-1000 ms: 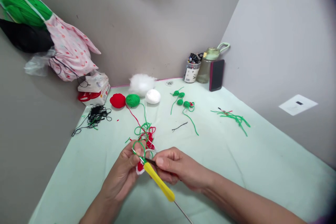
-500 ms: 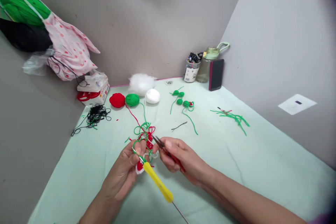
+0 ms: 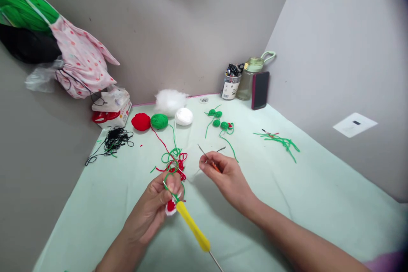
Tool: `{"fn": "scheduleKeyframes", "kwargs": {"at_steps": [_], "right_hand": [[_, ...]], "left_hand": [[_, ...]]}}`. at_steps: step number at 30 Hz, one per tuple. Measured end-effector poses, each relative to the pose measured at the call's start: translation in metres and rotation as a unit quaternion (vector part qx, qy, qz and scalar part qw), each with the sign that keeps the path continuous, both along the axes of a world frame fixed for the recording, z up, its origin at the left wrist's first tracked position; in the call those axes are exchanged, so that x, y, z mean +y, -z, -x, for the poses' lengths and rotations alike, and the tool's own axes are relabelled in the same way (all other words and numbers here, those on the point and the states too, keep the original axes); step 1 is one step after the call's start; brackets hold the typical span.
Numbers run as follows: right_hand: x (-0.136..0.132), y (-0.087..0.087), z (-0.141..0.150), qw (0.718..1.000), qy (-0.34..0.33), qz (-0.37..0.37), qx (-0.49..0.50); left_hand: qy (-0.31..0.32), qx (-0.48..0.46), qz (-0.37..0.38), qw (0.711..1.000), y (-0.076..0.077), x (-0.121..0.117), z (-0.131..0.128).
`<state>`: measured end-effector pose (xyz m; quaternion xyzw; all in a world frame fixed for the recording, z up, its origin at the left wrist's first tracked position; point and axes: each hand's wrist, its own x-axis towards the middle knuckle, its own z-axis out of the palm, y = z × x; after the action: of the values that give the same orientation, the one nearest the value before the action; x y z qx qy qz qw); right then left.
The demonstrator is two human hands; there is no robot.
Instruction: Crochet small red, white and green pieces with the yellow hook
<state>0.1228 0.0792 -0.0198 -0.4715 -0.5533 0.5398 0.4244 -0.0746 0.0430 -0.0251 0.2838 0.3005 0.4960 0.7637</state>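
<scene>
My left hand is closed on a small red and white crochet piece with green yarn worked into it. A crochet hook with a yellow handle sits in its green stitches, the handle slanting down to the right. My right hand is closed around small scissors with orange-red handles, their dark tip pointing up left. A thin white strand runs from near the crochet piece towards my right fingertips. Loose red yarn and looped green yarn lie just beyond my left fingers.
Red, green and white yarn balls stand before white stuffing. Black yarn lies left, small green crocheted pieces and cut green strands right. A pen cup, bottle and phone stand behind.
My right hand with the scissors has moved up and right, away from my left hand. A white strand now stretches between the hands. The left hand has hardly moved.
</scene>
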Motion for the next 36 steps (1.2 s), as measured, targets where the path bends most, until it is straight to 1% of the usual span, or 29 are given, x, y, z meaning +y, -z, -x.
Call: {"fn": "scheduleKeyframes", "kwargs": {"at_steps": [2, 4, 6, 7, 9, 11, 13, 15, 18, 25, 31, 36], "right_hand": [[0.005, -0.002, -0.005, 1.0, 0.008, -0.006, -0.006], [0.006, -0.007, -0.009, 1.0, -0.027, -0.01, -0.004], [0.005, -0.012, -0.012, 0.994, -0.11, 0.009, 0.016], [0.004, -0.014, -0.013, 0.986, -0.162, 0.031, 0.031], [0.001, -0.015, -0.013, 0.96, -0.261, 0.08, 0.064], [-0.001, -0.014, -0.013, 0.935, -0.323, 0.111, 0.092], [-0.003, -0.012, -0.011, 0.921, -0.356, 0.12, 0.106], [-0.004, -0.01, -0.009, 0.913, -0.37, 0.13, 0.111], [-0.006, -0.009, -0.007, 0.908, -0.371, 0.151, 0.12], [-0.009, -0.003, -0.001, 0.907, -0.352, 0.166, 0.163], [-0.012, 0.002, 0.003, 0.906, -0.34, 0.179, 0.176], [-0.014, 0.003, 0.006, 0.905, -0.335, 0.178, 0.194]], "left_hand": [[-0.008, -0.005, 0.005, 1.0, -0.004, 0.001, 0.002], [-0.027, -0.009, 0.013, 0.999, -0.007, 0.001, 0.003], [-0.045, -0.01, 0.025, 0.999, -0.008, 0.001, 0.004], [-0.05, -0.011, 0.028, 0.998, -0.008, 0.001, 0.005], [-0.048, -0.017, 0.025, 0.998, -0.006, 0.0, 0.006], [-0.039, -0.025, 0.011, 0.999, -0.003, 0.0, 0.007], [-0.03, -0.026, 0.001, 0.999, -0.001, 0.0, 0.008], [-0.028, -0.021, -0.003, 0.999, 0.001, 0.0, 0.008], [-0.023, -0.01, -0.007, 1.0, 0.003, 0.0, 0.007], [-0.02, 0.006, 0.0, 1.0, 0.005, -0.002, 0.004], [-0.022, 0.004, -0.002, 1.0, 0.005, -0.001, 0.002], [-0.02, 0.002, -0.003, 1.0, 0.007, -0.001, 0.003]]}}
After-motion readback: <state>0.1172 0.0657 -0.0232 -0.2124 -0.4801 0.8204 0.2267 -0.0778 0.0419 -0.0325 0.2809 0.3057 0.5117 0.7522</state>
